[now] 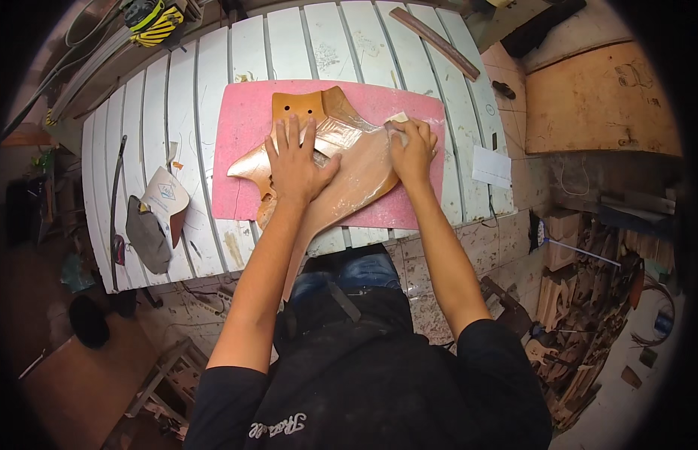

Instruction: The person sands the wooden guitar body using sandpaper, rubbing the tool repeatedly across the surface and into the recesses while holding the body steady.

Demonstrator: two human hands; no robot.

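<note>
A glossy amber-brown electric guitar body (356,176) with pointed horns lies on a pink foam mat (244,101). Its surface looks wet in places, and a long narrow part runs toward me beside my left forearm. My left hand (300,169) rests flat on the middle of the body, fingers spread, covering part of a cut-out. At the body's right edge, my right hand (414,154) is closed on a small folded piece of sandpaper (396,118), pale on one side and brown on the other. The fingers hide most of that piece.
The mat sits on a white slatted table (334,45). To the left are a grey cloth (147,236), a printed curved sheet (166,196) and a thin dark strip (118,195). A wooden strip (435,43) lies at the far right, with white paper (491,166) nearer.
</note>
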